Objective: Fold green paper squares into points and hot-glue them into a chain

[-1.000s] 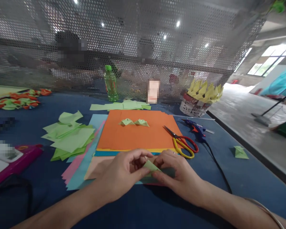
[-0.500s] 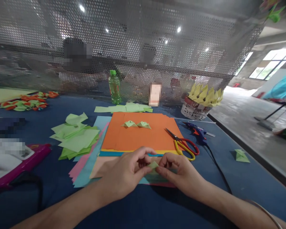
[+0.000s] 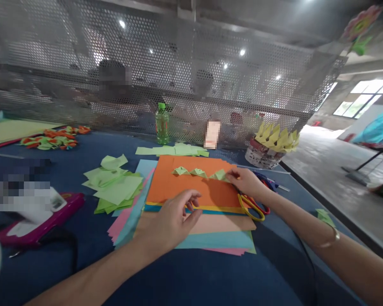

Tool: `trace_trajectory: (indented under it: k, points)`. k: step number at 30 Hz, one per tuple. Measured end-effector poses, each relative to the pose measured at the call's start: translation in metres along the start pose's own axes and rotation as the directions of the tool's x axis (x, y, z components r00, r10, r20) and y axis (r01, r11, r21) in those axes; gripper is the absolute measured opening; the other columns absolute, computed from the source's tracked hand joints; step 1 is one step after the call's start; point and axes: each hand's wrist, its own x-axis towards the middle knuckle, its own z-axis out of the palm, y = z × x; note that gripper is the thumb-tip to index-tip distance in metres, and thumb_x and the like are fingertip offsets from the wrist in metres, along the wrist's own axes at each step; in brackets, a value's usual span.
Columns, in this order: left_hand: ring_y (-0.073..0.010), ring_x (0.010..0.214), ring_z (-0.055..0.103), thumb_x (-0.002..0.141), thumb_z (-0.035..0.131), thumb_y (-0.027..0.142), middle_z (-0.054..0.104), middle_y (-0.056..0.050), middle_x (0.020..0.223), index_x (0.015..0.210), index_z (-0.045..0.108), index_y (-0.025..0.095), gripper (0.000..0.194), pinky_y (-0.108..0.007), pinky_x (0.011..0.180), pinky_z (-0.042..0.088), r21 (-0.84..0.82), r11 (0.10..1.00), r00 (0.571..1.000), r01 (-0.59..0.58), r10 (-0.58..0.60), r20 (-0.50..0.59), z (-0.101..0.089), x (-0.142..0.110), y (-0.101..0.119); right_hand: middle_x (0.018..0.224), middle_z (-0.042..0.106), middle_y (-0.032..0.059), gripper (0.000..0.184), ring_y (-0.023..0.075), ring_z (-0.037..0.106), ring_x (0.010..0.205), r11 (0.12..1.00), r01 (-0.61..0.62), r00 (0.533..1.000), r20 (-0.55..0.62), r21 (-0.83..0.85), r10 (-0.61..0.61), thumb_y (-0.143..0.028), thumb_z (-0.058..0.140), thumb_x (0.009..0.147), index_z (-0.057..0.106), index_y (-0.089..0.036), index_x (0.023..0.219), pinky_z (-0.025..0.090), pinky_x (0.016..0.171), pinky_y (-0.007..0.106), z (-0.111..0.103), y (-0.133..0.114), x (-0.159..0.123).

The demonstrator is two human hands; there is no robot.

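At far left, orange-and-green paper twists (image 3: 55, 138) lie on the table (image 3: 140, 276) beside yellow paper (image 3: 22, 128), with a magenta device (image 3: 59, 221) nearer the person. Next comes a loose pile of green sheets (image 3: 118, 180), its right side close to a stack of coloured paper whose top is an orange sheet (image 3: 191, 191). The left hand (image 3: 178, 216) hangs over the near left part of this stack, fingers curled, thumb and fingertips apart with a gap between them, and nothing shows in its grasp. Behind the stack are pale green strips (image 3: 175, 149) and a green bottle (image 3: 162, 127). On the orange sheet, beyond the left hand, two small folded pieces (image 3: 199, 172) sit side by side. A third piece (image 3: 219, 175) lies just right of them, farther off and to the right of the left hand, directly at the fingertips of the right hand (image 3: 244, 180). Those fingers are drawn narrow at its right corner; whether they pinch or only touch it, I cannot tell. Scissors (image 3: 252, 205) show partly below the right hand, and a blue glue gun (image 3: 270, 182) behind it.
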Motion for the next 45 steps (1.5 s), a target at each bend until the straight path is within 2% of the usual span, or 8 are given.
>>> trace_trajectory:
  k: [3,12,19,25,29,32,38,45]
  points:
    - [-0.0167,0.083,0.061,0.094,0.055,0.03,0.066,-0.004,0.102,0.116,0.057,0.023,0.023,-0.025,0.07,0.05,0.025,1.0,1.0,-0.012,0.012,0.015,0.001,-0.002,0.002,0.12,0.065,0.007,0.03,0.0234,0.066,0.101,0.996,-0.038,0.999,0.023,-0.08,0.04,-0.036,0.062,0.097,0.063,-0.016,0.119,0.057,0.085,0.041,-0.001,0.003,0.037]
    - [-0.0164,0.079,0.062,0.094,0.052,0.025,0.068,-0.003,0.103,0.109,0.059,0.022,0.017,-0.025,0.07,0.05,0.118,0.993,0.999,-0.029,0.027,0.021,-0.003,-0.003,0.006,0.126,0.062,0.0072,0.033,0.0263,0.064,0.106,0.973,-0.074,0.996,0.023,-0.221,0.081,-0.035,0.063,0.096,0.062,-0.017,0.123,0.057,0.087,0.042,0.016,-0.004,0.065]
    - [-0.0183,0.083,0.064,0.097,0.048,0.024,0.067,-0.003,0.097,0.099,0.062,0.02,0.015,-0.027,0.074,0.049,0.22,0.967,0.991,-0.126,0.112,0.075,-0.008,-0.002,0.006,0.12,0.065,0.0088,0.022,0.0233,0.063,0.107,0.952,0.014,0.992,-0.113,-0.304,-0.051,-0.03,0.06,0.098,0.066,-0.016,0.114,0.052,0.093,0.045,-0.001,-0.004,0.026]
    - [-0.0184,0.089,0.066,0.097,0.053,0.018,0.068,-0.004,0.093,0.09,0.067,0.019,0.016,-0.028,0.079,0.05,0.435,0.89,0.987,-0.134,0.082,0.135,-0.018,0.001,0.004,0.104,0.07,0.0091,0.021,0.0253,0.063,0.098,0.932,0.269,0.948,-0.104,-0.243,-0.301,-0.022,0.054,0.094,0.074,-0.021,0.1,0.048,0.088,0.041,0.017,-0.022,-0.044]
    - [-0.0202,0.093,0.066,0.099,0.06,0.028,0.067,-0.006,0.104,0.104,0.066,0.014,0.016,-0.039,0.083,0.055,0.617,0.786,0.991,-0.032,-0.053,0.119,-0.043,0.001,0.001,0.107,0.068,0.0096,0.019,0.0273,0.063,0.099,0.863,0.445,0.864,-0.136,-0.239,-0.484,-0.025,0.053,0.095,0.071,-0.025,0.101,0.048,0.083,0.043,0.032,-0.032,-0.081]
    - [-0.0235,0.102,0.065,0.098,0.062,0.033,0.063,-0.009,0.121,0.121,0.061,0.016,0.029,-0.044,0.087,0.056,0.727,0.676,0.984,0.124,-0.178,-0.003,-0.076,-0.001,-0.009,0.11,0.066,0.0102,0.02,0.0278,0.062,0.101,0.847,0.488,0.838,-0.157,-0.209,-0.522,-0.023,0.051,0.096,0.069,-0.025,0.105,0.049,0.083,0.044,0.038,-0.035,-0.092]
    - [-0.0246,0.105,0.064,0.098,0.062,0.033,0.061,-0.01,0.125,0.126,0.059,0.016,0.033,-0.045,0.087,0.056,0.799,0.432,0.893,0.418,-0.358,-0.274,-0.139,-0.001,-0.04,0.11,0.064,0.0093,0.018,0.0274,0.062,0.1,0.843,0.519,0.822,-0.189,-0.139,-0.537,-0.025,0.051,0.098,0.068,-0.026,0.104,0.05,0.083,0.046,0.049,-0.029,-0.091]
    - [-0.0248,0.105,0.064,0.098,0.062,0.033,0.06,-0.01,0.126,0.126,0.059,0.017,0.033,-0.044,0.088,0.056,0.774,0.339,0.822,0.535,-0.42,-0.384,-0.147,0.011,-0.054,0.106,0.064,0.0097,0.023,0.0252,0.064,0.095,0.857,0.512,0.844,-0.154,-0.06,-0.514,-0.023,0.045,0.1,0.068,-0.026,0.1,0.053,0.08,0.043,0.049,-0.025,-0.1]
